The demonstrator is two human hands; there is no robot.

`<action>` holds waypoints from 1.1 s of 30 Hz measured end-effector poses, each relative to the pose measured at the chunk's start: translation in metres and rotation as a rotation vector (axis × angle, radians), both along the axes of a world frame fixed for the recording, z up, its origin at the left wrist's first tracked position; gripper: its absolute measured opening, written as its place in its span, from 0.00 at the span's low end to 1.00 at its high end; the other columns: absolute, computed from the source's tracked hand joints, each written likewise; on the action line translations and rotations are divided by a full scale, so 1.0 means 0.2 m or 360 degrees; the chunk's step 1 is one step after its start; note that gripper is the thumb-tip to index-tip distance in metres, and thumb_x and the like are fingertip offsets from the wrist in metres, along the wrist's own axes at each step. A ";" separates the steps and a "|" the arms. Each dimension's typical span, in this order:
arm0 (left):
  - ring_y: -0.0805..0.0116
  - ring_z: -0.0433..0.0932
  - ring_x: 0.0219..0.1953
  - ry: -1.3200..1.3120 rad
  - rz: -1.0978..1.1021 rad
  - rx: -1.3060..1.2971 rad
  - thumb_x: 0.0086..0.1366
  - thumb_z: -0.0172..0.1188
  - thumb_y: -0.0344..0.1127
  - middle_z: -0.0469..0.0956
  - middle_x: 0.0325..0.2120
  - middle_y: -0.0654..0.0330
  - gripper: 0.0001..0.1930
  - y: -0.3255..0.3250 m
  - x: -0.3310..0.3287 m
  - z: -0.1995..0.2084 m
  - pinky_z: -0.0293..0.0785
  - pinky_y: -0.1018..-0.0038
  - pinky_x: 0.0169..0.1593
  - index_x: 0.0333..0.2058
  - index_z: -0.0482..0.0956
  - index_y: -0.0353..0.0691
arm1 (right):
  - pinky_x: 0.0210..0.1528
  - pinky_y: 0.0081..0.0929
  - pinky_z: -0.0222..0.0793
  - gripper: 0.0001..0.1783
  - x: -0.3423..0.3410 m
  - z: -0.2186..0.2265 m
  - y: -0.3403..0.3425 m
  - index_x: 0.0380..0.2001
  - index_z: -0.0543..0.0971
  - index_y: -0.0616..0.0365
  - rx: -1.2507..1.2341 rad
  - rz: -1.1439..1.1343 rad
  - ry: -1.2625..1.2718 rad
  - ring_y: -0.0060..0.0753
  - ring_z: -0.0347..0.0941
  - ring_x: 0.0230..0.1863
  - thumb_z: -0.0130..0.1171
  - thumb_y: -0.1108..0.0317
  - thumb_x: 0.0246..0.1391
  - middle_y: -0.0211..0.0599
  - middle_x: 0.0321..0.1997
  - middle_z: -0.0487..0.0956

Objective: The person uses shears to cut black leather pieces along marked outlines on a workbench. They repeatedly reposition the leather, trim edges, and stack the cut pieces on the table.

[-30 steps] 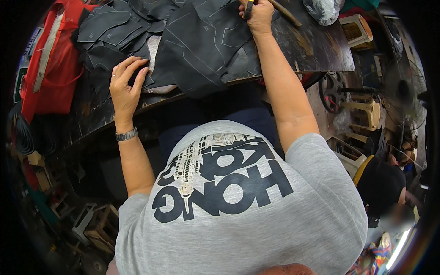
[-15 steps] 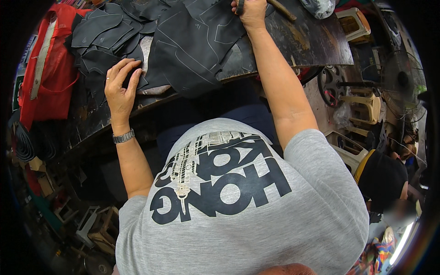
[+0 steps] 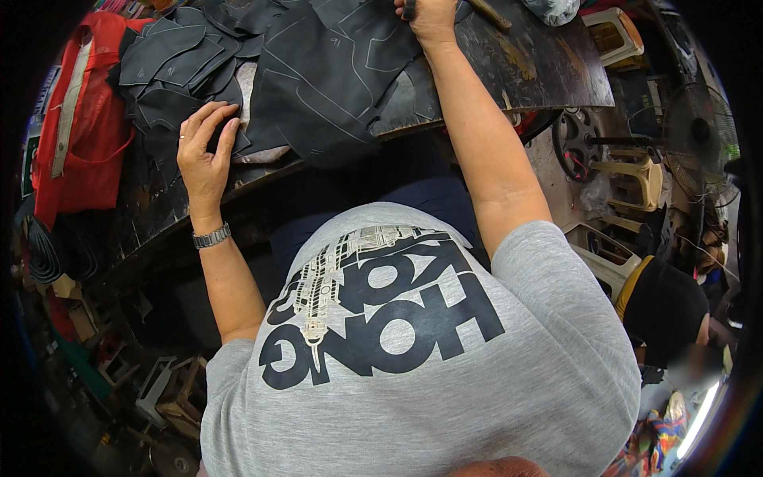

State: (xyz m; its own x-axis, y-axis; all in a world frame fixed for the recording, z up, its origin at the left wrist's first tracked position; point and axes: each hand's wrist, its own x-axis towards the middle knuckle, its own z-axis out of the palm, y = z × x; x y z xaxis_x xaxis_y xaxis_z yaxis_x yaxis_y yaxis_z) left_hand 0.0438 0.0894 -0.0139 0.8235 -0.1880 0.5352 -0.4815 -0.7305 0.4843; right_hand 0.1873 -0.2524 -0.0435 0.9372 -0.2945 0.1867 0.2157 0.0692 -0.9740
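Note:
A large sheet of dark material point(image 3: 334, 71) with pale cutting lines drawn on it lies across a worn dark workbench point(image 3: 548, 75) and hangs over its near edge. My left hand point(image 3: 205, 151) rests flat, fingers spread, on the left part of the material beside a pile of cut dark pieces point(image 3: 171, 60). A metal watch is on that wrist. My right hand point(image 3: 429, 17) is closed around a small dark tool at the top edge of the view, pressing on the sheet; the tool is mostly hidden.
A red bag point(image 3: 79, 119) lies at the bench's left end. A wooden stick point(image 3: 489, 12) lies past my right hand. Plastic stools point(image 3: 628, 171), a fan point(image 3: 695, 119) and a seated person point(image 3: 668, 310) are at the right. Clutter fills the floor at lower left.
The view has shifted so the bench sits higher in the picture. My right hand has moved up the sheet toward the top edge. My left hand stays flat on the material.

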 end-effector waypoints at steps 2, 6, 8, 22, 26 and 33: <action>0.64 0.78 0.48 -0.0003 0.0000 0.0007 0.60 0.68 0.32 0.83 0.43 0.62 0.10 0.01 0.00 -0.01 0.72 0.69 0.55 0.41 0.87 0.41 | 0.15 0.15 0.55 0.16 0.00 0.00 0.00 0.21 0.77 0.54 -0.0013 -0.0011 -0.0002 0.12 0.62 0.13 0.73 0.60 0.53 0.21 0.15 0.71; 0.64 0.79 0.47 -0.0003 -0.0007 -0.0013 0.60 0.68 0.30 0.83 0.43 0.61 0.10 0.00 0.00 -0.01 0.73 0.70 0.54 0.41 0.87 0.40 | 0.16 0.15 0.56 0.16 -0.01 0.01 0.01 0.21 0.77 0.55 -0.0049 -0.0035 -0.0004 0.12 0.62 0.14 0.72 0.60 0.53 0.21 0.15 0.71; 0.66 0.79 0.47 -0.0024 -0.0030 -0.0077 0.60 0.68 0.28 0.83 0.43 0.60 0.09 -0.02 0.00 0.02 0.73 0.71 0.53 0.41 0.87 0.39 | 0.16 0.15 0.56 0.16 -0.01 0.01 0.01 0.21 0.77 0.55 -0.0043 -0.0036 -0.0013 0.12 0.62 0.14 0.72 0.60 0.53 0.21 0.15 0.71; 0.53 0.85 0.40 -0.0816 -0.1157 -0.0651 0.62 0.56 0.17 0.80 0.44 0.37 0.13 -0.27 0.08 0.75 0.82 0.63 0.47 0.46 0.79 0.24 | 0.17 0.16 0.57 0.16 -0.01 0.00 0.00 0.22 0.77 0.56 -0.0049 -0.0030 -0.0068 0.13 0.63 0.14 0.73 0.59 0.53 0.22 0.16 0.72; 0.49 0.83 0.42 -0.0808 -0.1171 -0.0456 0.66 0.50 0.21 0.79 0.43 0.36 0.14 -0.27 0.05 0.84 0.80 0.55 0.51 0.49 0.76 0.26 | 0.17 0.16 0.58 0.16 0.00 0.01 0.00 0.22 0.77 0.56 -0.0037 -0.0029 -0.0074 0.13 0.63 0.15 0.73 0.59 0.53 0.22 0.16 0.72; 0.65 0.83 0.37 -0.0611 -0.0655 -0.0795 0.59 0.62 0.15 0.81 0.41 0.45 0.10 -0.31 -0.05 0.50 0.81 0.74 0.44 0.41 0.80 0.26 | 0.17 0.15 0.59 0.15 0.00 0.00 0.00 0.24 0.79 0.56 -0.0011 -0.0022 -0.0050 0.13 0.64 0.15 0.72 0.60 0.53 0.22 0.17 0.72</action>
State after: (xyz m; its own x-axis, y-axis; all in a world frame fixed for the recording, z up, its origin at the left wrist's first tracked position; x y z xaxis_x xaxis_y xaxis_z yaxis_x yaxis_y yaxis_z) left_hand 0.0337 0.0281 0.0859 0.4778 -0.0997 0.8728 -0.8698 -0.1926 0.4542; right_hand 0.1865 -0.2520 -0.0428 0.9268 -0.3057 0.2183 0.2473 0.0593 -0.9671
